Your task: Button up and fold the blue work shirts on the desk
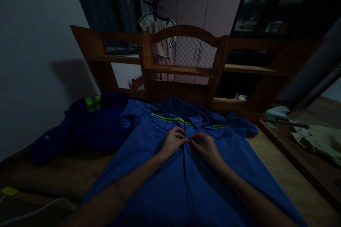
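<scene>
A blue work shirt (160, 170) with yellow-green stripes across the chest lies spread on the wooden surface, collar at the far end. Its front placket runs down the middle. On the left side of that placket, near the chest, my left hand (173, 140) pinches the shirt's edge with thumb and fingers. Facing it, my right hand (205, 145) is also closed in a pinch on the placket, and the fingertips of both hands almost meet. Any button between them is too small and dark to make out.
A darker blue garment (87, 127) with a reflective patch lies bunched on the left. Behind the shirt rises a wooden shelf unit (183, 69). A white cable (45, 205) runs at the lower left. Pale cloth (317, 140) lies beyond the right edge.
</scene>
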Action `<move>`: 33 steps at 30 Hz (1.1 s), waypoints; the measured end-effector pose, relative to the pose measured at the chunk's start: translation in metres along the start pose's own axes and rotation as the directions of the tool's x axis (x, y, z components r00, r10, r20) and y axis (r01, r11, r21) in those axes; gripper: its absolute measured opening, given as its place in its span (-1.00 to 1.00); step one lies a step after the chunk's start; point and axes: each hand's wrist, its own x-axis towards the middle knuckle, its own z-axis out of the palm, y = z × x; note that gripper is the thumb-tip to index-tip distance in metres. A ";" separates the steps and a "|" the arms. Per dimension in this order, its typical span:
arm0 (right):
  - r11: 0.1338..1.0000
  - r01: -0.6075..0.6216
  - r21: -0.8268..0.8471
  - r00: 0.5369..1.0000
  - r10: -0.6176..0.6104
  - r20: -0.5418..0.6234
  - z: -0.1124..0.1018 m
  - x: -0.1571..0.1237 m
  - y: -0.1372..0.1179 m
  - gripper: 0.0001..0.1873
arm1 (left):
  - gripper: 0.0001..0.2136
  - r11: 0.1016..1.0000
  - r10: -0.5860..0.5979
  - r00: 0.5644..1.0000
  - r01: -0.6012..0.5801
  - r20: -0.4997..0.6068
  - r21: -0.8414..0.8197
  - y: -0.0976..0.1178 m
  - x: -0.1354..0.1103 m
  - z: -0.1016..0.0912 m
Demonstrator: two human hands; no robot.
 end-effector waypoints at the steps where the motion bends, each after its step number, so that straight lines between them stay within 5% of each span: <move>1: 1.000 -0.002 0.017 1.000 0.002 -0.009 0.000 0.000 0.000 -0.84 | -0.64 1.000 -0.021 1.000 0.021 -0.001 -0.021 0.001 -0.001 0.000; 12: 0.937 -0.211 0.278 0.977 0.198 0.076 0.008 0.009 0.014 -0.77 | -0.71 0.979 -0.152 0.988 0.149 -0.015 -0.136 0.008 -0.001 0.006; 20: 0.864 -0.336 0.375 0.941 0.321 0.104 0.009 0.012 0.018 -0.64 | -0.69 0.996 -0.049 0.998 0.051 0.029 -0.075 0.009 -0.001 0.003; 33: 0.921 -0.197 0.335 0.977 0.214 -0.012 0.010 0.005 0.012 -0.69 | -0.72 0.928 -0.260 0.964 0.265 0.054 -0.260 0.014 0.000 0.005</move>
